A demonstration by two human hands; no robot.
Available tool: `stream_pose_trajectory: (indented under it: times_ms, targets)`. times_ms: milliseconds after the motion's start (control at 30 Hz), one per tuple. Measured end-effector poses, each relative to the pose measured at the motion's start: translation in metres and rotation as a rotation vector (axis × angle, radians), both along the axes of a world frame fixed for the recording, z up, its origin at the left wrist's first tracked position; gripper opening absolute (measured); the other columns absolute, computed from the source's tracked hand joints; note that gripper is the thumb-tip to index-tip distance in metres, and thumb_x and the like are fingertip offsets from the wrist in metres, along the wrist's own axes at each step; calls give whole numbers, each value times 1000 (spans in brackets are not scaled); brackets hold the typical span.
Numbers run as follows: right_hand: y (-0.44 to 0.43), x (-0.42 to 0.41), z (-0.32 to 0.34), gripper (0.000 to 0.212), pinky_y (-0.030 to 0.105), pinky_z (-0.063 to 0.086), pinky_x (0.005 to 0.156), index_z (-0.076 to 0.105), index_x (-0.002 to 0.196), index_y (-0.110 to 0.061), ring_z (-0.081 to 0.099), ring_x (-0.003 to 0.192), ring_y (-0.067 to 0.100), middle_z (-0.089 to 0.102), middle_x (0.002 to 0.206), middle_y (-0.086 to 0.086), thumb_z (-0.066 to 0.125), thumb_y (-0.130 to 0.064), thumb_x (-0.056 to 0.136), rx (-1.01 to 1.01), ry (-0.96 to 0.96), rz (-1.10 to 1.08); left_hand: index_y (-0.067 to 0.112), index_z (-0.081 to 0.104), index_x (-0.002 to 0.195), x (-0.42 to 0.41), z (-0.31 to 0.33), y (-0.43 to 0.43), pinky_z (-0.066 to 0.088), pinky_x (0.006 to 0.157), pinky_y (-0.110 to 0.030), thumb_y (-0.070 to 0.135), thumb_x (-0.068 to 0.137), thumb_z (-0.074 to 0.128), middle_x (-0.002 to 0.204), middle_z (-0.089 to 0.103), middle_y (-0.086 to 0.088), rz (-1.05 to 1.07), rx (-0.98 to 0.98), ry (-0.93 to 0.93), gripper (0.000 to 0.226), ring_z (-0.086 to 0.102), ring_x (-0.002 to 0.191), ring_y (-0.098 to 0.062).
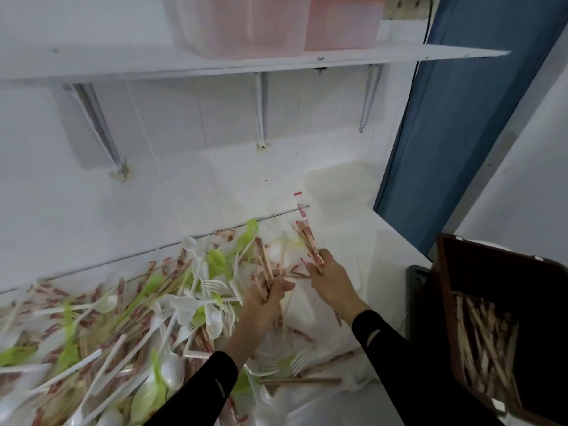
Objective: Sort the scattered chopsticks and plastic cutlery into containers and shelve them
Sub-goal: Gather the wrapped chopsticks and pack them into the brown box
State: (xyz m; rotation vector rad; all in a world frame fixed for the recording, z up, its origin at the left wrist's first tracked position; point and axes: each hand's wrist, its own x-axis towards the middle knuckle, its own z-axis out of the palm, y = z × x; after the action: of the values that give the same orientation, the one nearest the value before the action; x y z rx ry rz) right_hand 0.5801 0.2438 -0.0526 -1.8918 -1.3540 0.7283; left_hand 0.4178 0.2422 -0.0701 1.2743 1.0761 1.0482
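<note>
A heap of wrapped chopsticks (138, 315), white plastic forks and spoons (212, 309) and green plastic spoons (216, 259) covers the white counter (362, 241). My left hand (270, 295) grips a bundle of wrapped chopsticks (262, 262) at the heap's right edge. Just to its right, my right hand (330, 279) holds another bundle of wrapped chopsticks (307, 238) that points up and away. A dark brown box (491, 272) at the right has several chopsticks (485, 333) lying in it.
A white shelf (123, 61) runs along the tiled wall above the counter and carries two pinkish translucent tubs (239, 26). A translucent tub (338, 186) stands at the counter's back right. A blue door frame (445, 133) bounds the right side. A black object (419, 290) sits beside the brown box.
</note>
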Motion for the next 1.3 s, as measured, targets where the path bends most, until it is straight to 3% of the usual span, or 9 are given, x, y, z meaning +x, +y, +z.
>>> stream_pose_trajectory:
  times_ms: [100,200,333,500,700,833,1000,1200,1300]
  targets:
    - [13,-3,0,30,37,51,79,56,111,-20,62,92,26,65,98,1,50,-45,98,-84,-107,2,5,54,73,-8,13,17,58,74,-37,25,103,45,63,57,-6,160,7,-97,37,63,67,-21]
    - [25,-11,0,23,33,48,73,60,91,-19,62,94,26,59,94,1,46,-35,100,-145,-292,109,15,43,69,-23,44,42,35,46,-32,29,103,49,52,37,0,186,161,-61,37,37,45,-16]
    - [39,-25,-5,33,28,45,76,65,119,-23,59,108,20,40,139,-8,44,-11,96,-149,-491,373,18,43,73,-38,64,84,28,41,-24,30,96,60,53,36,6,217,62,31,31,31,43,-10]
    - [49,-38,-12,62,37,45,99,32,151,-33,44,136,21,15,162,-14,38,-6,96,-234,-620,552,15,64,75,-52,57,130,42,47,-24,30,92,64,59,63,4,134,43,431,23,48,44,-10]
    - [56,-40,-23,56,36,47,69,32,148,-20,62,101,31,42,136,4,44,-5,96,-193,-834,480,18,62,73,-37,33,156,48,60,-33,33,92,57,63,58,3,-154,280,1125,26,60,65,-21]
    - [58,-30,-22,32,35,43,62,54,126,-14,62,91,30,45,120,4,46,-7,95,-213,-830,464,21,65,88,-20,18,163,47,62,-32,15,90,51,81,64,0,-273,338,1193,15,62,77,-25]
    - [52,-10,-13,23,33,39,63,53,118,-13,60,86,29,48,116,4,46,-13,97,-220,-851,484,31,55,136,-9,4,171,50,90,-38,9,92,50,128,62,0,-359,397,1419,50,60,116,-26]
    - [40,2,-7,26,32,42,71,62,112,-16,62,96,25,55,108,0,49,-35,99,-239,-818,481,21,64,112,-10,-2,163,53,78,-37,4,90,50,110,56,1,-371,555,1554,31,61,104,-22]
    - [32,-2,-11,21,30,39,62,61,113,-16,64,91,25,55,107,0,49,-26,100,-227,-893,450,19,62,113,-13,-1,155,52,75,-33,14,92,54,113,54,2,-403,649,1596,23,57,107,-20]
